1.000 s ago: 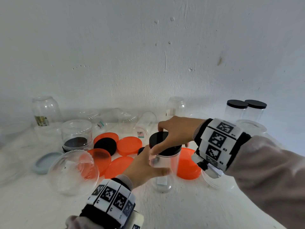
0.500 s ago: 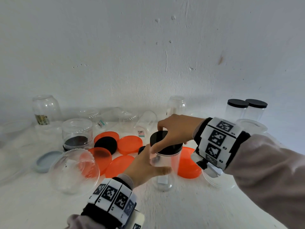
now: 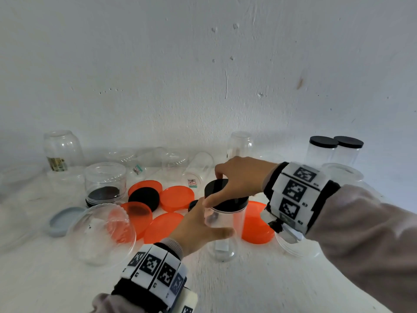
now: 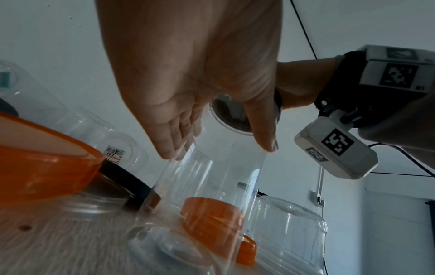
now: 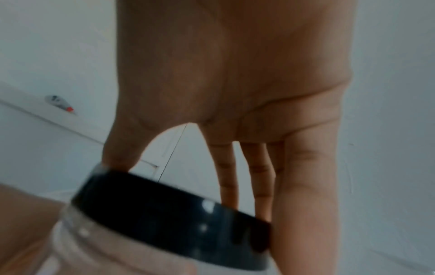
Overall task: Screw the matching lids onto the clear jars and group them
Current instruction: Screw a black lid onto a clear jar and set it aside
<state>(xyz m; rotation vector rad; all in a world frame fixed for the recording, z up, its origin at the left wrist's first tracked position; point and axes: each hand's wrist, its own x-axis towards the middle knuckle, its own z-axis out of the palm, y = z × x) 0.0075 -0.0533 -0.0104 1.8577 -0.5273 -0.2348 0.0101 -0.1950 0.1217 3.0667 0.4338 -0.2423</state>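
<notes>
You're mid-screwing: your right hand (image 3: 239,177) grips the round black plastic lid (image 3: 225,195) atop the tall clear plastic jar (image 3: 223,229), which your left hand (image 3: 198,227) clasps upright on the bench (just before the orange lids), so next, finish tightening.

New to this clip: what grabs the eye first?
Centre front, the right hand grips the black lid on a clear jar that the left hand holds. Bright orange lids lie scattered behind it, and two black-lidded jars stand far right by the wall.
</notes>
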